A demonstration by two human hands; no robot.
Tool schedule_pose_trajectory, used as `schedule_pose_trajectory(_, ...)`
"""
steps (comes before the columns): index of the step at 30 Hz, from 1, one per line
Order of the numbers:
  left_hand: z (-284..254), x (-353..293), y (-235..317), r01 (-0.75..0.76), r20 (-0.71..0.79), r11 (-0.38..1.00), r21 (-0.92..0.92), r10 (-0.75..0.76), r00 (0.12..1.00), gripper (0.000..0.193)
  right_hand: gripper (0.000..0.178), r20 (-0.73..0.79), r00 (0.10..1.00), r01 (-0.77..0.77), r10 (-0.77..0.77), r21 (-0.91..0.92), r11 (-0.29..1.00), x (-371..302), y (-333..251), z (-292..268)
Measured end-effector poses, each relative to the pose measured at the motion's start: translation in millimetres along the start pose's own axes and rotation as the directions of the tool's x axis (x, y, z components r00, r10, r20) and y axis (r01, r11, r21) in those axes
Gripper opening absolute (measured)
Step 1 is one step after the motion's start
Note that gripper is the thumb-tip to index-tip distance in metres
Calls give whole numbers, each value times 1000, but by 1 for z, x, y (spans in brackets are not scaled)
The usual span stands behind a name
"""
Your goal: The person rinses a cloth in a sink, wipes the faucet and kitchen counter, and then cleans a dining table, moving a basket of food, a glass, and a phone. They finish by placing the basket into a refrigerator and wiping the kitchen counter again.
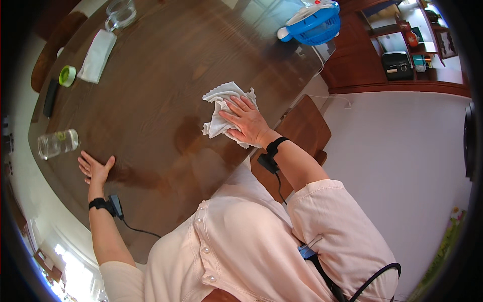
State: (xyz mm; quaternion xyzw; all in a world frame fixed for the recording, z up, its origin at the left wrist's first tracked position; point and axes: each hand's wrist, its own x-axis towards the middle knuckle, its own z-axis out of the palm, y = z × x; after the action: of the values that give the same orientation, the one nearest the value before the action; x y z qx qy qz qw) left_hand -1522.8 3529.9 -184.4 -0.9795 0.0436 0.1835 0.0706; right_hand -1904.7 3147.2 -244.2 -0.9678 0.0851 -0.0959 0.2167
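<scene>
A crumpled white cloth [216, 117] lies on the dark wooden table [156, 75], near its right edge. My right hand [245, 121] rests flat on top of it, fingers stretched out and pressing it down. Part of the cloth is hidden beneath the palm. On the left side of the table, my left hand [96, 167] is spread and touches the tabletop, holding nothing. Close beyond its fingertips is a clear glass jar [58, 144], which appears to lie on its side.
Along the table's left side are a dark remote-like object [50, 98], a green round lid [67, 76], a white tissue pack [98, 56] and a glass mug [121, 13]. A blue basket-like container [314, 26] stands at the far right. A wooden chair [304, 128] adjoins the right edge.
</scene>
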Motion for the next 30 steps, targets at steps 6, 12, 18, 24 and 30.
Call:
schedule_pose_trajectory(6,-15,-7,-48,109,108,982,156,-127,986,129,62,-38,999,-35,38,67,997,12,18,2)
schedule_pose_trajectory(12,5,-103,-31,359,-291,881,309,-271,917,80,62,-8,1000,23,-21,317,948,28,35,-20)
schedule_pose_trajectory(18,77,-250,128,346,-89,921,-178,-366,927,93,60,54,993,-110,104,733,671,22,88,-65)
schedule_pose_trajectory(24,87,-287,169,417,192,909,-4,-409,892,130,20,-414,450,-291,791,770,569,12,191,-206)
schedule_pose_trajectory(30,89,-264,174,435,280,900,-22,-412,867,146,24,114,350,-277,930,961,-14,-34,268,-190)
